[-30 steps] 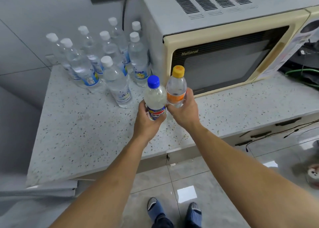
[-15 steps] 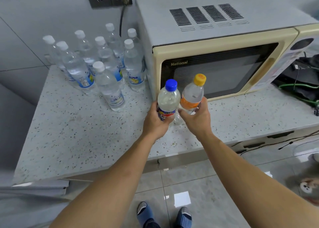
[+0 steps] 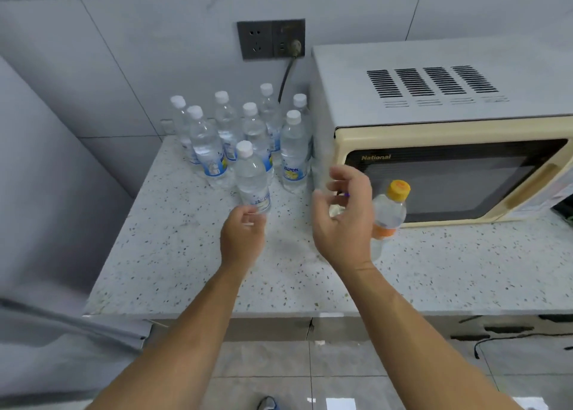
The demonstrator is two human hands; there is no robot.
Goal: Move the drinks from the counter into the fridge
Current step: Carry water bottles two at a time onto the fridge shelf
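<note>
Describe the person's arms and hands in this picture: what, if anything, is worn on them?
Both forearms are bare as far as the frame shows them; no sleeve or cuff is in view. The left hand and the right hand wear no gloves. No watch, bracelet or strap shows on either wrist, and no ring can be made out on the fingers, though motion blur softens them.

1. Eight clear bottles with white caps (image 3: 251, 173), standing close together on the counter (image 3: 186, 254).
2. One bottle with orange cap (image 3: 391, 211), in front of the microwave.
3. One bottle with blue cap (image 3: 344, 195), almost hidden behind the right hand.
4. One microwave (image 3: 434, 149).
5. One double wall socket (image 3: 270, 38), with one plug (image 3: 294, 46) in it.
6. Two hands: left hand (image 3: 243, 239), right hand (image 3: 342, 220).
</note>
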